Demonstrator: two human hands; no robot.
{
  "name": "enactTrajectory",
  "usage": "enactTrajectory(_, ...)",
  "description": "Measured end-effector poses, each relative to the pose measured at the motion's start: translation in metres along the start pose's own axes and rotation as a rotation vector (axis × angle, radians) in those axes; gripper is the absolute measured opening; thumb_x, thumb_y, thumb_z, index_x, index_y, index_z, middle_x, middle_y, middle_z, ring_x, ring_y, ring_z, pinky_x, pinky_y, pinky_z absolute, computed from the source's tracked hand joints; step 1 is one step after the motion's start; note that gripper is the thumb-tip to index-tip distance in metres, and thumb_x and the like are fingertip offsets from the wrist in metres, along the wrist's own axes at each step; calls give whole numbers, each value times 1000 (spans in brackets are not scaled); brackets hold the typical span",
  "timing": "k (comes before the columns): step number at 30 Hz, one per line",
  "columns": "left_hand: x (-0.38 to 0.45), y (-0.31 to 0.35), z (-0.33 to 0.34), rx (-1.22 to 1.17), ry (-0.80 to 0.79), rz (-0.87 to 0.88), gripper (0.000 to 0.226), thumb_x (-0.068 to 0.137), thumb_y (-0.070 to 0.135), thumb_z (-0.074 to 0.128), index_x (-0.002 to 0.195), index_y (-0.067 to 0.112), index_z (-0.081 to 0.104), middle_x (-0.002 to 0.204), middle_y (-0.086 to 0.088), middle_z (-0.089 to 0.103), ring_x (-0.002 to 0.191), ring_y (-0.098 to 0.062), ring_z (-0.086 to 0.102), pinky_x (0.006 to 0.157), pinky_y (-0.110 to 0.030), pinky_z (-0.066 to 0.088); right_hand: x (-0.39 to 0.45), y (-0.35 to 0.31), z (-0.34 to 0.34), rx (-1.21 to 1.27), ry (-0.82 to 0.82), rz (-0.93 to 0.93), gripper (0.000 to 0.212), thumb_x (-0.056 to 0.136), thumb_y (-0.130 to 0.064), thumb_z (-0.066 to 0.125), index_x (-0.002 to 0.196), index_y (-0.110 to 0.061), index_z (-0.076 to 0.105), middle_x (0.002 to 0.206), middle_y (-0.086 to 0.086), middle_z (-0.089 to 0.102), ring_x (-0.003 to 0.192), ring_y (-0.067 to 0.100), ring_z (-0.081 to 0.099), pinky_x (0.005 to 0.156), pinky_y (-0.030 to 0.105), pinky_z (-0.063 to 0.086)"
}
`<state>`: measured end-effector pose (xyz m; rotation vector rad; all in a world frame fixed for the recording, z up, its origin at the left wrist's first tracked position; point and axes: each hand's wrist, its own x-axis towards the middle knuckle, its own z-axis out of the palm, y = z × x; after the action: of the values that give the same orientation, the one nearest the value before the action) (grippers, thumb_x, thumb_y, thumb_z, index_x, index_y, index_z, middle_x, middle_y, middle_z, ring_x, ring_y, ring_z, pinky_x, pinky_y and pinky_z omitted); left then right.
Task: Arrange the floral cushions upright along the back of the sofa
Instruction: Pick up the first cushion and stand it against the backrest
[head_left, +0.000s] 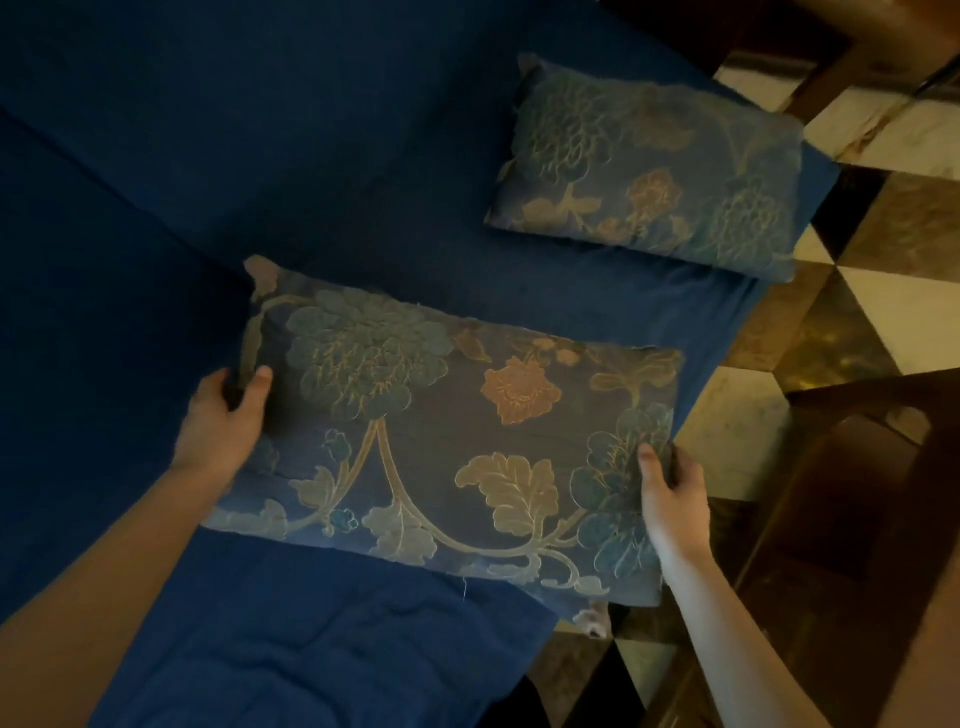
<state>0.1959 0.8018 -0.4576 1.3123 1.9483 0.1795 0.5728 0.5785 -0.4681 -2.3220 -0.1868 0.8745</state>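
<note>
A rectangular floral cushion, dark blue with teal, beige and orange flowers, is held flat over the blue sofa seat. My left hand grips its left short edge, thumb on top. My right hand grips its right short edge, thumb on the face. A second floral cushion of the same pattern lies flat on the seat further away, near the sofa's right edge. The sofa back rises as a dark blue mass at the left.
A chequered marble floor runs along the right of the sofa. A dark wooden piece of furniture stands at the lower right, close to my right forearm. More dark furniture sits at the top right corner.
</note>
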Motion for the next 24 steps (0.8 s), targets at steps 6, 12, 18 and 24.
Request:
enactTrajectory(6, 4, -14, 5, -95, -67, -129, 92, 78, 76, 42, 146, 15, 35, 146, -13, 46, 128, -34, 46, 96, -42, 36, 9, 5, 12, 107, -12, 58, 59, 90, -47, 54, 142, -24, 38, 135, 7, 52, 118, 30, 52, 95, 44, 43)
enactTrajectory(12, -6, -19, -10, -114, -58, -127, 97, 72, 79, 47, 146, 18, 34, 144, -10, 48, 126, -33, 49, 102, -47, 39, -1, 0, 6, 140, -1, 21, 51, 89, -39, 58, 137, -28, 44, 131, 7, 56, 116, 30, 54, 97, 51, 44)
enactTrajectory(18, -33, -43, -35, -328, -103, -168, 84, 68, 71, 62, 134, 21, 49, 124, -4, 60, 104, -21, 61, 88, -38, 49, -22, -17, 7, 146, -35, -105, 45, 90, -34, 57, 133, -29, 46, 127, 6, 57, 112, 28, 56, 95, 53, 47)
enactTrajectory(24, -76, -101, -77, -521, 2, -200, 63, 77, 53, 68, 126, 18, 53, 104, 7, 61, 92, -9, 59, 68, -24, 45, -56, -33, 28, 144, -178, -247, 36, 91, -30, 57, 126, -30, 51, 114, -5, 61, 103, 16, 59, 82, 38, 50)
